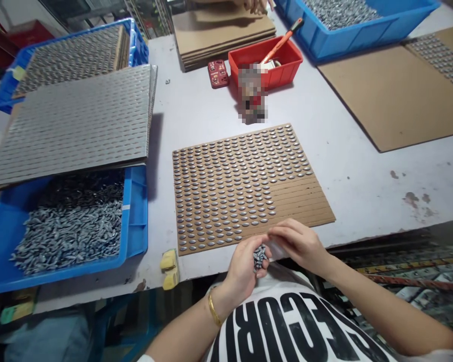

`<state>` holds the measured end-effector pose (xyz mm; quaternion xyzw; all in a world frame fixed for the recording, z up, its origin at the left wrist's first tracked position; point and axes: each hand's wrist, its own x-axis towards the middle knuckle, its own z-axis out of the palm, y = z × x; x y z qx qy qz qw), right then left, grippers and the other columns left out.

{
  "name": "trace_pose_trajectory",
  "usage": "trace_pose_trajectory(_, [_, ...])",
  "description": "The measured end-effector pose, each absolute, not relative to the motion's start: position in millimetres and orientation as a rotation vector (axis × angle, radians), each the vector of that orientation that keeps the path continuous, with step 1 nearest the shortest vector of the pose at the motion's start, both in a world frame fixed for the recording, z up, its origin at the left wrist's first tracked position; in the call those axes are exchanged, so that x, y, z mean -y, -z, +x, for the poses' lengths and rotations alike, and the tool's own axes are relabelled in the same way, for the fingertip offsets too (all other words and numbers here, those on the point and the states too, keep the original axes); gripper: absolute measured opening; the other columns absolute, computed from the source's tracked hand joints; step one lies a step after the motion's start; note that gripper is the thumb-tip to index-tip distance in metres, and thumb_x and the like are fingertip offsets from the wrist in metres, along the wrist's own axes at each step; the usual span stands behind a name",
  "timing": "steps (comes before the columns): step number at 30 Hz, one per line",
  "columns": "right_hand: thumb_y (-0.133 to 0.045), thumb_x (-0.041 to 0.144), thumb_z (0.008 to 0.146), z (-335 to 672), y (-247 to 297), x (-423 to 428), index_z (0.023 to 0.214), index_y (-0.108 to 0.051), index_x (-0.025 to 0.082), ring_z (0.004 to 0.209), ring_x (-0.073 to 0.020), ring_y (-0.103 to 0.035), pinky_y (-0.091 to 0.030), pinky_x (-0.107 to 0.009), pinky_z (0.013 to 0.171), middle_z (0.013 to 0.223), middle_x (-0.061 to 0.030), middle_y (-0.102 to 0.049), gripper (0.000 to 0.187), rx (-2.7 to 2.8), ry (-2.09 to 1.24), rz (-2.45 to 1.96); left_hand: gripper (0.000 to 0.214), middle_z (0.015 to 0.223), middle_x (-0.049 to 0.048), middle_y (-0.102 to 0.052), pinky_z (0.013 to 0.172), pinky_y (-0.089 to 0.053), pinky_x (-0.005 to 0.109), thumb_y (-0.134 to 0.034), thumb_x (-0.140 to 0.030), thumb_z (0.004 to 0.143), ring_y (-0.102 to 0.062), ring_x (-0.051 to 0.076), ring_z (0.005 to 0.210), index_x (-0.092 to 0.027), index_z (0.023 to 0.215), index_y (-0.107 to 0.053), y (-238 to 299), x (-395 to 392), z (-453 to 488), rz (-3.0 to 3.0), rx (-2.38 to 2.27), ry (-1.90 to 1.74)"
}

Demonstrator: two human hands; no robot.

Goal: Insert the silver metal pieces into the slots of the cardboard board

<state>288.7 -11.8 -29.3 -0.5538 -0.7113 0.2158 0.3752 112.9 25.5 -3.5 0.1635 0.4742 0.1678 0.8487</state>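
Observation:
My left hand (245,266) is cupped at the table's near edge, holding a small heap of grey oval metal pieces (260,256). My right hand (296,241) sits just beside it, fingers pinched together over the heap; whether they hold a piece is hidden. Directly in front lies a slotted cardboard sheet (302,201) with rows of the same grey pieces (234,181) covering most of it; its near right corner is bare.
A blue bin (136,221) of loose grey pieces stands at left, under a stack of filled sheets (79,120). A red tray (266,63) with an orange-handled tool, flat cardboard (392,95), another blue bin (362,30) and another person's hand (256,6) are farther back.

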Motion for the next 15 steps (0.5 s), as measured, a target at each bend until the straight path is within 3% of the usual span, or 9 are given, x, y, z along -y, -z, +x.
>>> trace_pose_trajectory(3, [-0.051,0.014,0.091,302.1,38.9,4.5,0.104,-0.061,0.022,0.085,-0.0173,-0.060,-0.052,-0.031,0.073,0.092,-0.0068,-0.065,0.018,1.770,-0.469,-1.479,0.029,0.071,0.0032,-0.058,0.037,-0.022,0.017,-0.052,-0.028,0.080,-0.047,0.008,0.049,-0.014,0.104,-0.058,4.3,-23.5,113.3,0.317,-1.000,-0.380])
trace_pose_trajectory(9, [-0.049,0.012,0.091,311.8,54.0,-5.2,0.102,-0.064,0.022,0.084,-0.0173,-0.057,-0.049,-0.030,0.071,0.093,-0.0066,-0.065,0.021,2.008,-0.285,-1.512,0.018,0.071,0.0045,-0.063,0.036,-0.031,0.017,-0.056,-0.029,0.080,-0.053,0.011,0.050,-0.018,0.093,-0.050,12.0,-14.1,112.8,0.323,-0.947,-0.373])
trace_pose_trajectory(15, [-0.046,0.011,0.090,316.3,50.6,-6.8,0.103,-0.063,0.020,0.086,-0.0175,-0.056,-0.048,-0.028,0.071,0.096,-0.0076,-0.065,0.023,2.160,-0.198,-1.524,0.023,0.077,0.0060,-0.064,0.044,-0.042,0.020,-0.063,-0.033,0.081,-0.055,0.010,0.055,-0.014,0.092,-0.058,15.7,-9.0,106.0,0.322,-0.910,-0.375])
